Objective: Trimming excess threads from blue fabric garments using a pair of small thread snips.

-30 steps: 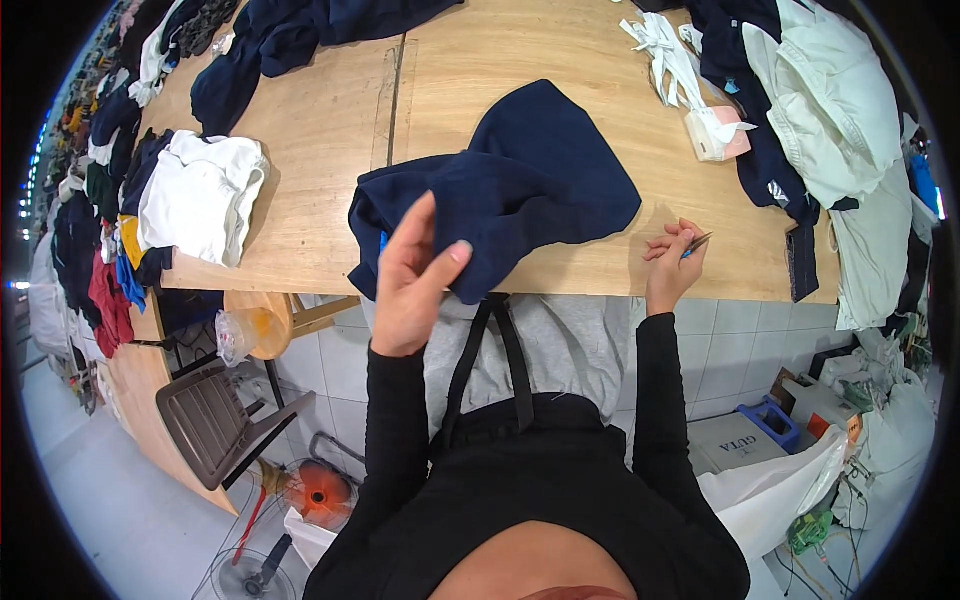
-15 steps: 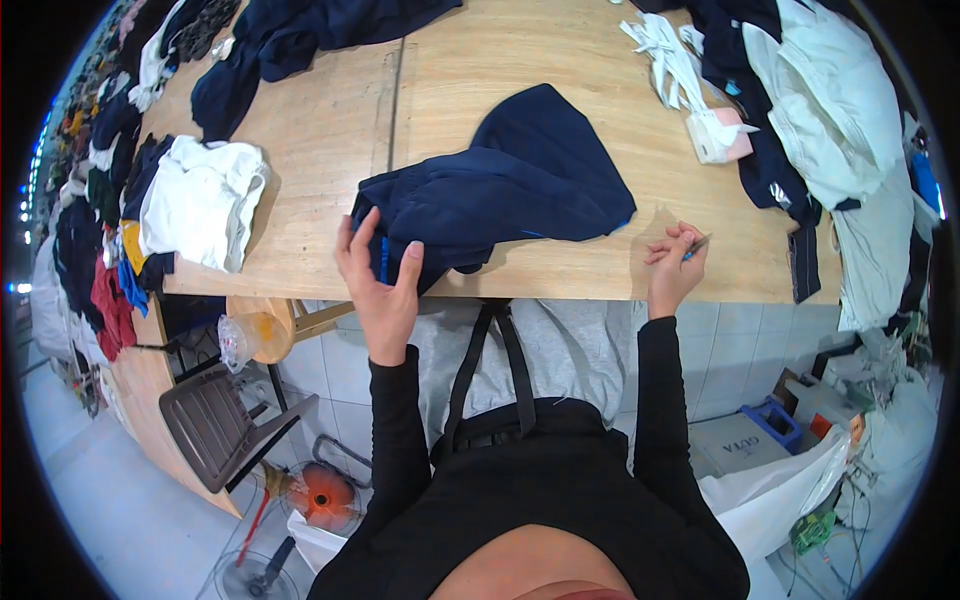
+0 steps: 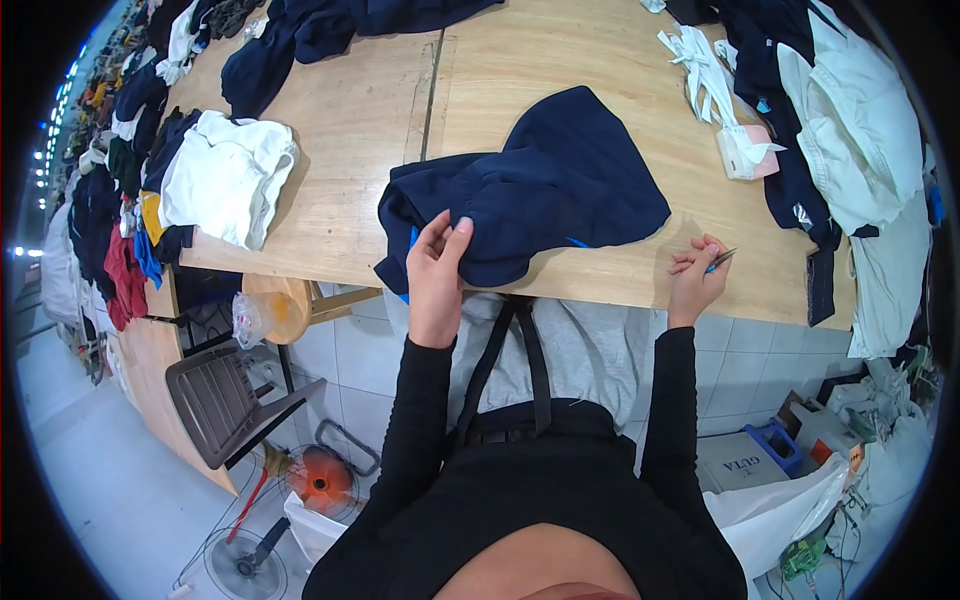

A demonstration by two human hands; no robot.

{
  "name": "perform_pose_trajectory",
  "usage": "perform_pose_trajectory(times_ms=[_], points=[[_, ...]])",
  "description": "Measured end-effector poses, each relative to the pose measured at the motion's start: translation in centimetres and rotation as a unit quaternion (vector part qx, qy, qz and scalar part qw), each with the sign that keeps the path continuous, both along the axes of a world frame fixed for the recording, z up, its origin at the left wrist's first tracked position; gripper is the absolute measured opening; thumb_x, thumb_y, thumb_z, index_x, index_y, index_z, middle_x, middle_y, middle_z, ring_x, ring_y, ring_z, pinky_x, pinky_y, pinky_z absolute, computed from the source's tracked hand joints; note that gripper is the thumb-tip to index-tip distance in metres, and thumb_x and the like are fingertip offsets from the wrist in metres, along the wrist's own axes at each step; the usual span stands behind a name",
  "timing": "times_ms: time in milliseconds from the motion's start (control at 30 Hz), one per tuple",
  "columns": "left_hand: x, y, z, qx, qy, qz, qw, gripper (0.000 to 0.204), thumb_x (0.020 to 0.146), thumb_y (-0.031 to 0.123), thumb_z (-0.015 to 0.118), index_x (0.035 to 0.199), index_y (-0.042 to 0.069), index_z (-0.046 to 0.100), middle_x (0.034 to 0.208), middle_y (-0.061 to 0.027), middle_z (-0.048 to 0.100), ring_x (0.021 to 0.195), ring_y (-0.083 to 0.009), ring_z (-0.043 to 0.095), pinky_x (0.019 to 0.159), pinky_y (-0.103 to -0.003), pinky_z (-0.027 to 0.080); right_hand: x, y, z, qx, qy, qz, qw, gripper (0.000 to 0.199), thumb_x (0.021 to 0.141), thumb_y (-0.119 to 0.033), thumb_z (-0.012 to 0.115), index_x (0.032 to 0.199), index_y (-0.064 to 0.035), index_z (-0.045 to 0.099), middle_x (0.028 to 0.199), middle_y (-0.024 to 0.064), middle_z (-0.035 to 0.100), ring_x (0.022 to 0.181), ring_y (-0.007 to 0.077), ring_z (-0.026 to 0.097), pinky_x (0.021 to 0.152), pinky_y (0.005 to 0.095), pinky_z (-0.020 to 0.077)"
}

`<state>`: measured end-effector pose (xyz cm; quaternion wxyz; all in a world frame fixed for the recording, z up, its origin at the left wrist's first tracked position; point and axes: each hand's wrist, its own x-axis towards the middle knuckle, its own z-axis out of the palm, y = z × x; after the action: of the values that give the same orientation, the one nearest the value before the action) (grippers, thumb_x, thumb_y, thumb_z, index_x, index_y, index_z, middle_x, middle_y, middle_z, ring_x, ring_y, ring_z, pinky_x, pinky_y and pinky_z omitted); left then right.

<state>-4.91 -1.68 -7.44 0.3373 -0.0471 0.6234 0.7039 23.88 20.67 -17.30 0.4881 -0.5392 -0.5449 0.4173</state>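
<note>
1. While the dark blue garment [image 3: 580, 185] lies bunched mid-frame on the bench [image 3: 350, 140], the left hand [image 3: 438, 265] is on its near left part, thumb and fingertips close together; can't tell if cloth's actually pinched.
2. Right hand [image 3: 700, 275], right of center, has its fingers curled around a small pointed tool [image 3: 722, 259] with some blue on it.
3. Folded white clothes [image 3: 228, 180] sit upper left, white straps [image 3: 700, 75] upper right.

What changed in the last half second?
The left hand moved right along the navy garment, its spread narrowing; whether it grips is unclear. The garment's folds shifted. The right hand still holds the small pointed tool; the white garment is unmoved.
</note>
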Motion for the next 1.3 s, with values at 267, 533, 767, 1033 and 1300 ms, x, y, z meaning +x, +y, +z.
perform_pose_trajectory(times_ms=[267, 533, 767, 1033, 1300], points=[[1.2, -0.6, 3.6, 0.136, -0.019, -0.171, 0.976, 0.055, 0.095, -0.005, 0.078, 0.147, -0.003, 0.061, 0.136, -0.0101, 0.073, 0.124, -0.0173, 0.069, 0.110, -0.032, 0.054, 0.2, 0.1, 0.0, -0.012, 0.001, -0.010, 1.000, 0.029, 0.118, -0.023, 0.050, 0.127, 0.0024, 0.060, 0.107, 0.0133, 0.068, 0.067, 0.0126, 0.067, 0.052, 0.0247, 0.0537], [2.2, -0.8, 5.5, 0.189, 0.032, -0.225, 0.955, 0.069, 0.092, -0.014, 0.075, 0.156, -0.004, 0.051, 0.151, -0.0114, 0.064, 0.133, -0.0169, 0.064, 0.114, -0.030, 0.051, 0.0, -0.1, 0.5, -0.011, 0.000, -0.003, 1.000, 0.028, 0.118, -0.022, 0.050, 0.127, 0.0023, 0.060, 0.106, 0.0123, 0.069, 0.067, 0.0117, 0.066, 0.053, 0.0247, 0.0537], [2.0, -0.8, 5.6, 0.174, 0.054, -0.275, 0.944, 0.069, 0.094, -0.012, 0.075, 0.158, -0.006, 0.049, 0.149, -0.0105, 0.064, 0.131, -0.0146, 0.064, 0.111, -0.027, 0.051, -0.2, -0.2, 0.7, -0.015, -0.010, -0.008, 1.000, 0.029, 0.119, -0.023, 0.049, 0.127, 0.0028, 0.059, 0.107, 0.0130, 0.069, 0.067, 0.0115, 0.065, 0.052, 0.0242, 0.0539], [2.7, -0.8, 5.3, 0.155, 0.064, -0.208, 0.964, 0.038, 0.100, 0.000, 0.078, 0.136, -0.007, 0.068, 0.124, -0.0063, 0.076, 0.112, -0.0104, 0.068, 0.098, -0.024, 0.052, -0.4, -0.1, 0.8, -0.018, -0.014, -0.003, 1.000, 0.028, 0.118, -0.023, 0.050, 0.126, 0.0012, 0.060, 0.106, 0.0120, 0.068, 0.067, 0.0119, 0.067, 0.052, 0.0245, 0.0544], [3.5, -0.1, 7.2, 0.122, 0.128, -0.174, 0.969, 0.047, 0.091, -0.002, 0.086, 0.134, -0.008, 0.069, 0.119, -0.0079, 0.077, 0.106, -0.0122, 0.069, 0.096, -0.025, 0.053, -3.5, -2.7, 8.2, -0.149, 0.101, 0.077, 0.981, 0.020, 0.114, -0.018, 0.060, 0.118, -0.0014, 0.071, 0.100, 0.0053, 0.075, 0.060, 0.0042, 0.048, 0.056, 0.0196, 0.0354]])
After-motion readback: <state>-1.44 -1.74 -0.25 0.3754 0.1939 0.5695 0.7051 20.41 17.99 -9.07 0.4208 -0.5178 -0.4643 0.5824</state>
